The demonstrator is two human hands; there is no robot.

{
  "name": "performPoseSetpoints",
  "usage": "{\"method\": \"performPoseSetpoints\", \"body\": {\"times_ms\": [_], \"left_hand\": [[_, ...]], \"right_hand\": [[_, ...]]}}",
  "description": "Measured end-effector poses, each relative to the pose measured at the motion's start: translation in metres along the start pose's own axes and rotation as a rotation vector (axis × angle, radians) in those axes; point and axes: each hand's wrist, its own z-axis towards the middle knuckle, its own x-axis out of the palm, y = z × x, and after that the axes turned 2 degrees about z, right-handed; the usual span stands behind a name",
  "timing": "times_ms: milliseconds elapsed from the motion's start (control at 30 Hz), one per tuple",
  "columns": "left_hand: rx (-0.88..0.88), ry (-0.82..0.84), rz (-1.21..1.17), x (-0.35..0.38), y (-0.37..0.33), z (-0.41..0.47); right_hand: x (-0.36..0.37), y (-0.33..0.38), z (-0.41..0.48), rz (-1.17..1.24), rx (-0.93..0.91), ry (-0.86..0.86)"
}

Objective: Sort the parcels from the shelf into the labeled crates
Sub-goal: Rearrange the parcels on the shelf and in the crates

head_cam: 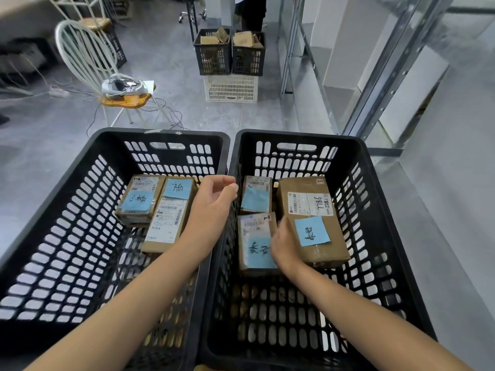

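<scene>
2 black crates stand side by side, touching. Left hand (211,202) hovers over the shared wall between left crate (67,188) and right crate (375,183), fingers loosely curled, holding nothing. Right hand (285,245) is inside the right crate, fingers partly spread, resting on the near parcel (254,236) beside the large parcel (310,210). Near parcel lies flat, long axis running away from the person, blue note up. 2 parcels lie in the left crate.
</scene>
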Motion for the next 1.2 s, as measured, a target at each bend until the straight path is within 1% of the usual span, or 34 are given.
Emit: {"method": "performPoseSetpoints", "body": {"times_ms": [67, 167, 200, 267, 300, 333, 367, 400, 433, 467, 500, 533, 600, 667, 767, 900, 967, 1033, 1067, 1133, 1200], "left_hand": [[0.009, 0.006, -0.004, -0.001, 0.001, -0.002], [0.023, 0.004, 0.006, -0.006, 0.0, -0.001], [0.021, 0.002, 0.011, -0.008, 0.0, -0.001], [0.015, -0.006, 0.016, -0.011, 0.0, 0.001], [0.014, -0.007, 0.014, -0.013, -0.001, 0.002], [0.016, -0.004, 0.013, -0.013, 0.0, 0.003], [0.016, 0.004, 0.014, -0.012, 0.0, 0.004], [0.016, 0.015, 0.014, -0.01, 0.0, 0.004], [0.017, 0.028, 0.011, -0.006, 0.0, 0.004], [0.018, 0.043, 0.009, -0.002, 0.0, 0.003], [0.018, 0.059, 0.012, 0.003, -0.001, 0.002], [0.019, 0.073, 0.017, 0.007, -0.002, 0.001], [0.032, 0.102, 0.028, 0.014, -0.001, 0.001], [0.038, 0.129, 0.051, 0.017, -0.002, 0.001], [0.054, 0.13, 0.057, 0.016, -0.003, 0.003], [0.062, 0.151, 0.104, 0.015, -0.004, 0.001], [0.074, 0.173, 0.143, 0.017, -0.005, 0.001], [0.117, 0.2, 0.217, 0.02, -0.009, 0.0], [0.139, 0.214, 0.253, 0.021, -0.01, 0.0], [0.18, 0.266, 0.314, 0.024, -0.013, -0.001], [0.207, 0.325, 0.371, 0.025, -0.017, -0.004]], "right_hand": [[0.001, 0.0, -0.004, -0.079, 0.02, -0.01], [0.011, -0.001, -0.007, -0.042, 0.007, -0.032], [0.011, 0.001, -0.01, -0.065, -0.013, -0.041], [-0.001, 0.008, -0.014, -0.146, -0.117, -0.06], [-0.011, 0.011, -0.014, -0.202, -0.18, -0.111], [-0.025, 0.012, -0.009, -0.283, -0.232, -0.203], [-0.041, 0.011, -0.003, -0.359, -0.246, -0.296], [-0.058, 0.007, 0.006, -0.413, -0.173, -0.368], [-0.075, 0.003, 0.013, -0.429, -0.054, -0.416], [-0.087, -0.001, 0.017, -0.431, 0.072, -0.424], [-0.096, -0.005, 0.017, -0.442, 0.152, -0.405], [-0.1, -0.009, 0.015, -0.477, 0.183, -0.374], [-0.097, -0.019, 0.008, -0.561, 0.196, -0.293], [-0.087, -0.031, -0.003, -0.588, 0.224, -0.194], [-0.078, -0.039, -0.014, -0.5, 0.213, -0.105], [-0.089, -0.037, -0.007, -0.356, 0.199, -0.023], [-0.096, -0.034, -0.003, -0.415, 0.191, -0.032], [-0.103, -0.02, -0.007, -0.546, 0.112, -0.119], [-0.106, -0.008, -0.012, -0.55, 0.038, -0.153], [-0.114, 0.019, -0.027, -0.492, -0.099, -0.143], [-0.126, 0.046, -0.048, -0.497, -0.175, -0.113]]}}
